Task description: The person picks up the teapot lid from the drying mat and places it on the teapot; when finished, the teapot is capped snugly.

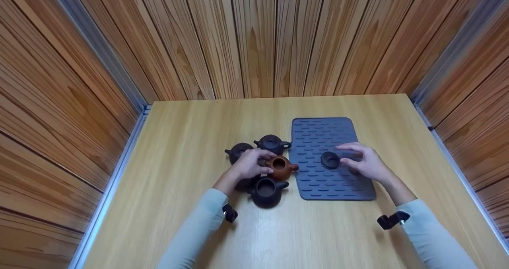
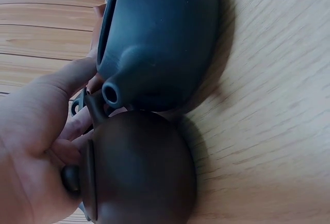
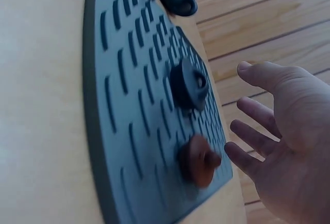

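Note:
My left hand [image 1: 250, 163] reaches over a group of teapots, thumb and fingers around the spout side of a lidless reddish-brown teapot [image 1: 280, 169]. Below its palm in the left wrist view is a lidded dark brown teapot [image 2: 142, 167], beside a lidless black teapot [image 2: 165, 38]. My right hand [image 3: 286, 136] hovers over the grey mat, fingers spread and nothing between them. A dark teapot lid [image 3: 190, 85] and a reddish-brown lid [image 3: 200, 161] lie on the mat near its fingertips. In the head view this hand mostly covers the reddish-brown lid.
The grey ridged mat [image 1: 318, 132] lies right of the teapots on the wooden table [image 1: 191, 142]. Two more dark teapots, one at the back [image 1: 271, 144] and one at the left [image 1: 238, 151], stand close to the left hand. Wooden panel walls [image 1: 258, 42] enclose the table.

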The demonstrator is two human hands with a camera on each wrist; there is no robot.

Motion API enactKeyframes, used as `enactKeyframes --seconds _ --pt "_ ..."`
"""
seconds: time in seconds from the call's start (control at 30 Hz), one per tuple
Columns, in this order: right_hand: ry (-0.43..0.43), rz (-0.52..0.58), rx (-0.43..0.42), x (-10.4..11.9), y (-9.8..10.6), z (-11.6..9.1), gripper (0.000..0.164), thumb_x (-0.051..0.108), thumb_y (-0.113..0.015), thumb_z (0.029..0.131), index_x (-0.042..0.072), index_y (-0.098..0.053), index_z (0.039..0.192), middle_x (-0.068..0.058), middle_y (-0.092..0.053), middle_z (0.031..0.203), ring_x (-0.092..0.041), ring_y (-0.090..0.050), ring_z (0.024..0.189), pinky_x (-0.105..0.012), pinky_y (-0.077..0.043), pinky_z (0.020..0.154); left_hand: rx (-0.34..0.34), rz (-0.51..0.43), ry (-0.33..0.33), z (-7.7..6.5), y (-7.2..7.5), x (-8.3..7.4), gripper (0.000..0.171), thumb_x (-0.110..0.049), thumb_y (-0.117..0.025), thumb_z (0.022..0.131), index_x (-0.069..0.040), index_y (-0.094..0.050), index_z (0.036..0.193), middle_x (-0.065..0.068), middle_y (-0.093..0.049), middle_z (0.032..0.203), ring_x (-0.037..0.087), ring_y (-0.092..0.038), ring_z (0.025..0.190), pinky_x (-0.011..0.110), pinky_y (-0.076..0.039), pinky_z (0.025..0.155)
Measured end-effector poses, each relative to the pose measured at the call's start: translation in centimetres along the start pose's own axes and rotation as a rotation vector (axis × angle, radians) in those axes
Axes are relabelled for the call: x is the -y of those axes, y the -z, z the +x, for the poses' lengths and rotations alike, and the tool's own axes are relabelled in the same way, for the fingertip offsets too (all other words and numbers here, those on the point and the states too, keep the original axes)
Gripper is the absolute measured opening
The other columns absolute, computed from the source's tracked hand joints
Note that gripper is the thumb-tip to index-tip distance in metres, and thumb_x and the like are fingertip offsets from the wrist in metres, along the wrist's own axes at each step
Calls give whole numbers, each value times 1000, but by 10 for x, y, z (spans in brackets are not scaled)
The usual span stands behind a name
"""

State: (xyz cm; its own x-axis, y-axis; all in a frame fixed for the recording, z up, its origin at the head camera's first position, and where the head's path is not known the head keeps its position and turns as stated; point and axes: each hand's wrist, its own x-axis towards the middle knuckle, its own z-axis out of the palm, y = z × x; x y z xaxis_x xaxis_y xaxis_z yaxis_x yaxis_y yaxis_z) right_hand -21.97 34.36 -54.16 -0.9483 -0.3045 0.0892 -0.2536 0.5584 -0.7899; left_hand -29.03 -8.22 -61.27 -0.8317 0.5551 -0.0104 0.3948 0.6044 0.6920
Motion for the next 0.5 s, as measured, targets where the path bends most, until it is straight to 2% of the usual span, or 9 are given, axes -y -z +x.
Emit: enactKeyframes --seconds 0.1,0.2,0.27,0.33,0.5 --pt "-20 -16 -20 -8 2 -8 42 13 -76 109 3 -71 149 -23 -67 156 13 -50 136 -70 -47 124 4 -21 -5 3 -3 8 50 -38 -94 94 -30 -79 141 0 -84 133 24 -73 134 50 -52 121" --pt "-44 -17 -54 -15 3 -16 41 12 -77 108 3 -72 148 -23 -68 154 21 -48 130 -43 -56 120 5 -41 -16 4 -4 9 50 -35 -95 93 -28 -79 140 1 -84 133 25 -74 134 51 -53 120" --pt "-60 -7 -73 -20 2 -21 41 11 -78 107 3 -72 147 -24 -67 153 23 -48 126 -24 -55 112 5 -50 -19 4 -4 8 51 -33 -96 92 -26 -80 140 2 -85 133 25 -75 134 51 -53 120" --pt "-66 6 -98 -25 2 -25 41 9 -79 105 2 -73 146 -25 -68 151 23 -50 124 -12 -53 103 0 -47 -22 3 -4 6 51 -33 -96 92 -25 -80 140 2 -85 133 25 -75 133 51 -54 120" --pt "-69 26 -149 -35 -3 -32 40 4 -81 103 -2 -75 141 -26 -72 142 17 -57 117 -9 -54 96 -1 -41 6 0 1 -3 49 -32 -95 93 -25 -80 139 0 -85 133 22 -75 133 46 -52 122"
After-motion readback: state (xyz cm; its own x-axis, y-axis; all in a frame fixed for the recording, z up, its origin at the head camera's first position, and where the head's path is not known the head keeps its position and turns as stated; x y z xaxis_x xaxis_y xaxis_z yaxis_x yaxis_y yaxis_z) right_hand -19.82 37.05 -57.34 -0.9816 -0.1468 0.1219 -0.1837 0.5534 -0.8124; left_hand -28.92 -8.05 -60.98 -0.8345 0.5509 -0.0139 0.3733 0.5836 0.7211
